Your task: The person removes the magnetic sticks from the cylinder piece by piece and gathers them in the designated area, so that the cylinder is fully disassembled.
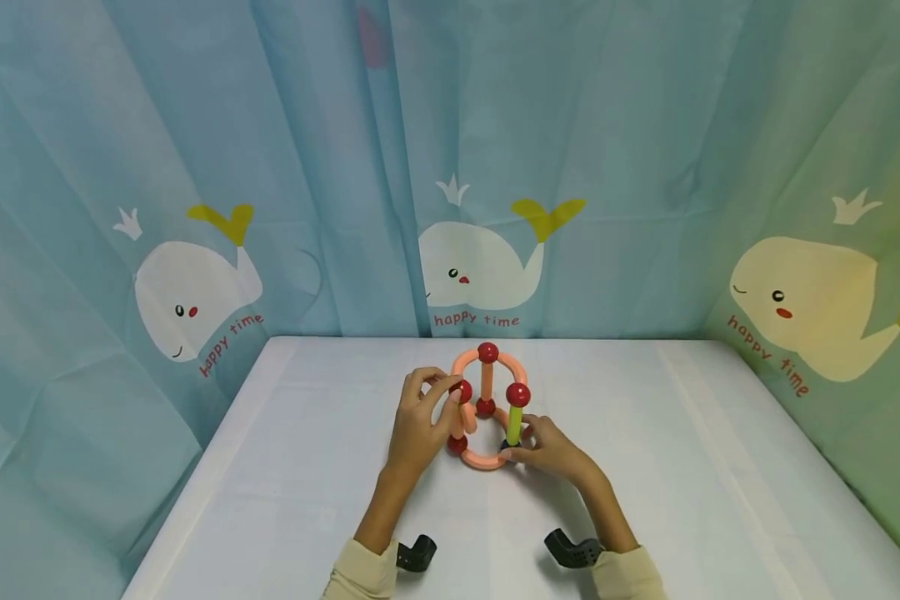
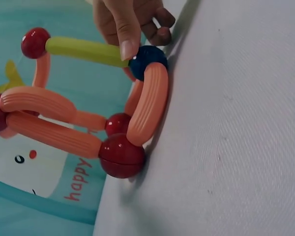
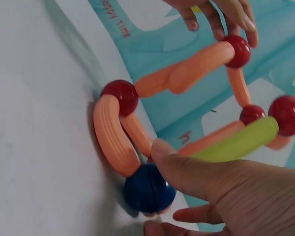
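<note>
A toy frame of balls and rods stands on the table, with orange rods and red balls at most joints. With its fingertips my left hand (image 1: 417, 427) pinches the upper left red ball (image 3: 238, 51). From that ball a curved orange rod (image 2: 37, 101) hangs down beside a straight orange rod (image 2: 54, 135); its far end looks loose. My right hand (image 1: 558, 454) grips the dark blue ball (image 3: 150, 189) at the lower right, thumb on the near side. A yellow-green rod (image 1: 514, 426) rises from the blue ball to another red ball (image 1: 518, 395).
The white table (image 1: 307, 483) spreads around the frame. Behind it hangs a blue curtain (image 1: 630, 167) printed with whales. Black wrist devices, one at the left (image 1: 417, 553) and one at the right (image 1: 572, 550), sit by the sleeves.
</note>
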A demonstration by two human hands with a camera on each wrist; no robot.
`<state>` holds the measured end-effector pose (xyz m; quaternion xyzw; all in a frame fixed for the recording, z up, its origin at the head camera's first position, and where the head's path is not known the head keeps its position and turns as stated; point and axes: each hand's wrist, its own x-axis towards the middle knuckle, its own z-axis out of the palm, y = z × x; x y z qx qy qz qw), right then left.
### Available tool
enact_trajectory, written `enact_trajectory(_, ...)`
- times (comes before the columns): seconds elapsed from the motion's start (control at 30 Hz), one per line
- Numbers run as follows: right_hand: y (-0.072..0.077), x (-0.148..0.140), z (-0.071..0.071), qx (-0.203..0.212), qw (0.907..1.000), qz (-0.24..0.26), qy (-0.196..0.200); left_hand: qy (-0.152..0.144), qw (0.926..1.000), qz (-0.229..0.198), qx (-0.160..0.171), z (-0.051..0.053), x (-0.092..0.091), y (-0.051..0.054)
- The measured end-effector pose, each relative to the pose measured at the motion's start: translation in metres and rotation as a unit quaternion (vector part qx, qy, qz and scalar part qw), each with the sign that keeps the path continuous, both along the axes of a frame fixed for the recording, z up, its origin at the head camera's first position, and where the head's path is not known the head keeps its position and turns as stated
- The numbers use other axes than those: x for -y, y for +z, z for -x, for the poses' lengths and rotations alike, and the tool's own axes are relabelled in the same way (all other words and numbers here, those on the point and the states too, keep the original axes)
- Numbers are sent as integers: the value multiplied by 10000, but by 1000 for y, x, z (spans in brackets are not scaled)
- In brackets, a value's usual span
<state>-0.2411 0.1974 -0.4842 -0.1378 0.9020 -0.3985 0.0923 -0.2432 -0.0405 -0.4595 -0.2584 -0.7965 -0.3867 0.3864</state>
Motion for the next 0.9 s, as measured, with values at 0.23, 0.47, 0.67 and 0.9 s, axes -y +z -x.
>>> enact_trajectory(0.23,0,15,-5,-217,9987,-309,-331,-130,9996,209,113,1,3,-3)
enact_trajectory(0.47,0,24,-9,-340,9938,-499,-936,-388,9990,135,168,2,3,-4)
enact_trajectory(0.67,-2,26,-12,-468,9890,-733,-1199,-561,9980,290,35,4,5,-4)
enact_trajectory(0.9,-2,25,-10,-752,9857,-868,-1231,-820,9946,636,-50,2,11,3)
